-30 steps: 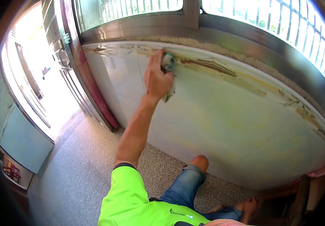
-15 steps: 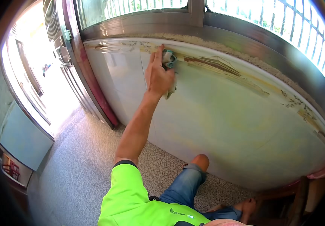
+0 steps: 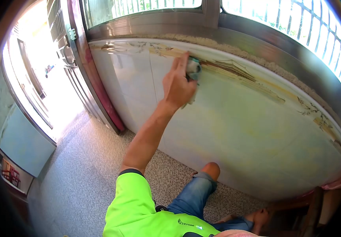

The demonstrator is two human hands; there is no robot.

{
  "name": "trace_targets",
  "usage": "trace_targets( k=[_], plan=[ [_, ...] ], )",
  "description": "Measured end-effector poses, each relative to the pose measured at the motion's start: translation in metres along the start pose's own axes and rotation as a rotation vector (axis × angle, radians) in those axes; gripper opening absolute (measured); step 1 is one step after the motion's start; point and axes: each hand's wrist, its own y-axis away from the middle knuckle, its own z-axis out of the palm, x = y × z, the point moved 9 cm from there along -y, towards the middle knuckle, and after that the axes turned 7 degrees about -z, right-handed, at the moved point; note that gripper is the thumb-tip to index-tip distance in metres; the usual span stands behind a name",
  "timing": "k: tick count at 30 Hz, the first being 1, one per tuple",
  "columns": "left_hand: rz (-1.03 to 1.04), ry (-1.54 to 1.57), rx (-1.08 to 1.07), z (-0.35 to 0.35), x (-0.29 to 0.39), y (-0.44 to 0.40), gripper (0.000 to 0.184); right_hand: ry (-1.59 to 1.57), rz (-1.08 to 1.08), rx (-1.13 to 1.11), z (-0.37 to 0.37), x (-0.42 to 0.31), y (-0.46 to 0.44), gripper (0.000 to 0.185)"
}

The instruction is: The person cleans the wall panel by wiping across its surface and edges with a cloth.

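Observation:
My left hand [image 3: 178, 85] is closed on a crumpled grey-green cloth [image 3: 193, 68] and presses it to the upper part of a tiled wall [image 3: 233, 126]. Its fingers point up toward the wall's top edge, and a loose end of the cloth hangs below the thumb. Just right of the cloth runs a decorative border [image 3: 237, 73] with brown and tan painted patterns. My right hand is out of view.
A metal window frame [image 3: 253, 33] with barred glass sits above a rough mortar ledge [image 3: 217, 44]. At the left stands an open metal door [image 3: 69, 59]. Below are a speckled floor [image 3: 83, 166], my bent knee [image 3: 211, 170] and dark wooden furniture [image 3: 312, 213] at lower right.
My left hand has slid right and slightly down along the border with the cloth, away from the tile seam. The camera view has shifted a little.

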Motion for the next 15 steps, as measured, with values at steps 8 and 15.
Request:
trace_targets(
  k=[8,15],
  plan=[
    [-0.031,-0.013,0.228,-0.015,-0.034,-0.021,0.058,-0.003,0.073,0.01,0.009,0.009,0.0,0.025],
    [0.056,0.051,0.189,-0.01,-0.023,-0.012,0.047,-0.011,0.149,-0.134,-0.013,-0.009,0.005,0.025]
  ],
)
